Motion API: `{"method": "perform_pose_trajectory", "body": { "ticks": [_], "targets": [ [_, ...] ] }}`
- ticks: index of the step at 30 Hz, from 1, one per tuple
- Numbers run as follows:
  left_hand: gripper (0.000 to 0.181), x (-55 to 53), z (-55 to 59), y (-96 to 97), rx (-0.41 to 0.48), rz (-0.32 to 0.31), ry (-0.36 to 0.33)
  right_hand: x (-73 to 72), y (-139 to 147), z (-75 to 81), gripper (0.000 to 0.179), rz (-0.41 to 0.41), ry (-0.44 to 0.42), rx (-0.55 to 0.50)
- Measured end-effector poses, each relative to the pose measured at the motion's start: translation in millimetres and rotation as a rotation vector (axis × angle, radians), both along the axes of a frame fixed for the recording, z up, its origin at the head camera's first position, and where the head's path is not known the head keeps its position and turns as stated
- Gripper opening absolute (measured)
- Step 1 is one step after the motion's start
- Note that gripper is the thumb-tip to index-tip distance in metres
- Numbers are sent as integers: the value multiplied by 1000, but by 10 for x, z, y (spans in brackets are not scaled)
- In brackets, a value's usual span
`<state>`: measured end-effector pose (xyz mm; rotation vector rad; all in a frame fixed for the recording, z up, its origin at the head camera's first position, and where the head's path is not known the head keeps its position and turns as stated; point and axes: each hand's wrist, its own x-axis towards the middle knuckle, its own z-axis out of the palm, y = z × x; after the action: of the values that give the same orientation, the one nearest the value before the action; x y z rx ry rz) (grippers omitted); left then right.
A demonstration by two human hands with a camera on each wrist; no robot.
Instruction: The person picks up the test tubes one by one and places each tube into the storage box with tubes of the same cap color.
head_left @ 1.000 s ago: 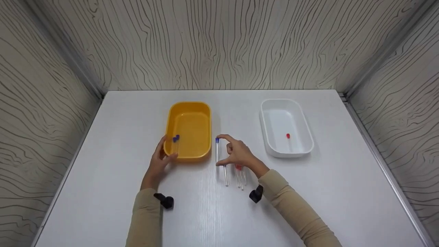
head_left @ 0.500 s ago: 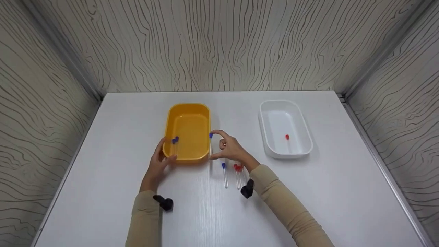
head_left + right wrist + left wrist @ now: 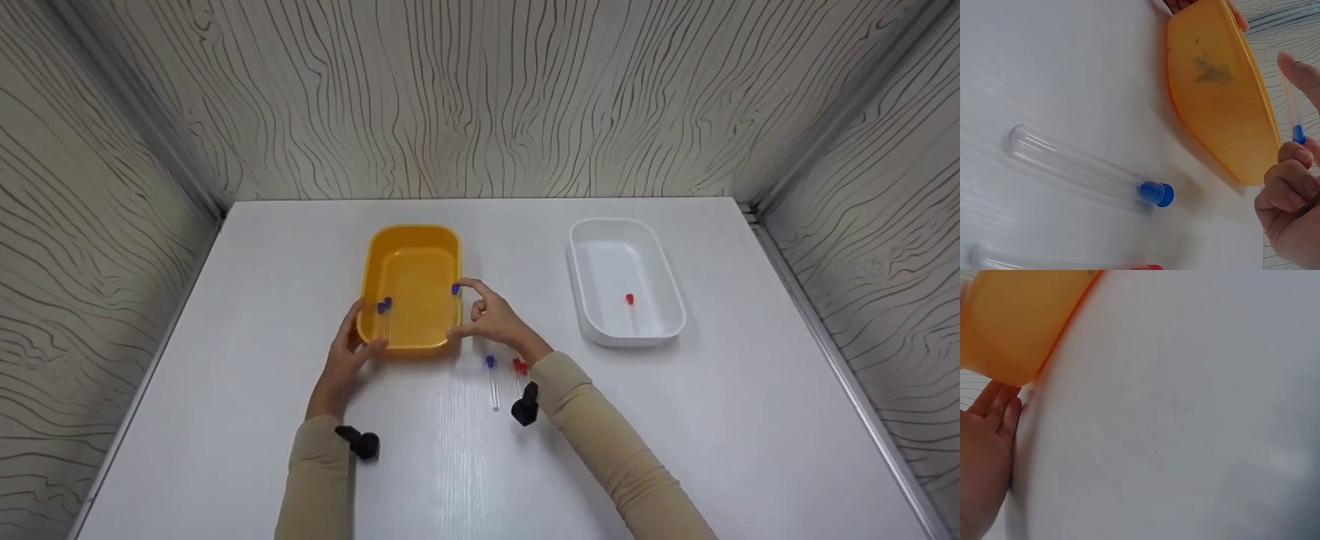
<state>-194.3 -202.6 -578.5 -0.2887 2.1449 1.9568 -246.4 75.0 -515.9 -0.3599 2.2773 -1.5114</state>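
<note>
My right hand (image 3: 496,319) pinches a clear test tube with a blue cap (image 3: 455,300) lengthwise, one finger at the cap and the thumb at the other end. The tube is upright in view at the right rim of a yellow tray (image 3: 416,281). At the tray's near left corner, my left hand (image 3: 345,364) grips the wall, thumb in front and fingers along the side. Inside that corner lie two blue-capped tubes (image 3: 384,319). Another blue-capped test tube (image 3: 1084,169) lies on the table below the right hand, beside red-capped tubes (image 3: 519,367) partly hidden by the right wrist.
A white tray (image 3: 630,341) stands to the right with one red-capped tube (image 3: 630,300) in it. Black wrist cameras stick out inward from both sleeves. Wood-patterned panels (image 3: 480,97) close off the white table (image 3: 450,480) at the back and sides.
My right hand has carried the blue-capped test tube left and slightly away, from beside the yellow tray to its right rim. The left hand has stayed on the tray's corner.
</note>
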Motion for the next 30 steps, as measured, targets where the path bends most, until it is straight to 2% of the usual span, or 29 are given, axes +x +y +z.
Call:
{"method": "perform_pose_trajectory", "body": {
  "ticks": [9,16,25,30],
  "targets": [
    [80,21,42,15,1,13,-8,-31,-73,-58,89,1,-12,-11],
    [79,14,15,6,18,10,0,-31,-99,-85,87,-5,-54,-25],
    [78,0,-10,2,-6,2,17,-34,-102,-127,89,10,-108,-76],
    [78,4,-18,4,-3,5,14,-11,-89,-166,89,10,-102,-95]
  ]
}}
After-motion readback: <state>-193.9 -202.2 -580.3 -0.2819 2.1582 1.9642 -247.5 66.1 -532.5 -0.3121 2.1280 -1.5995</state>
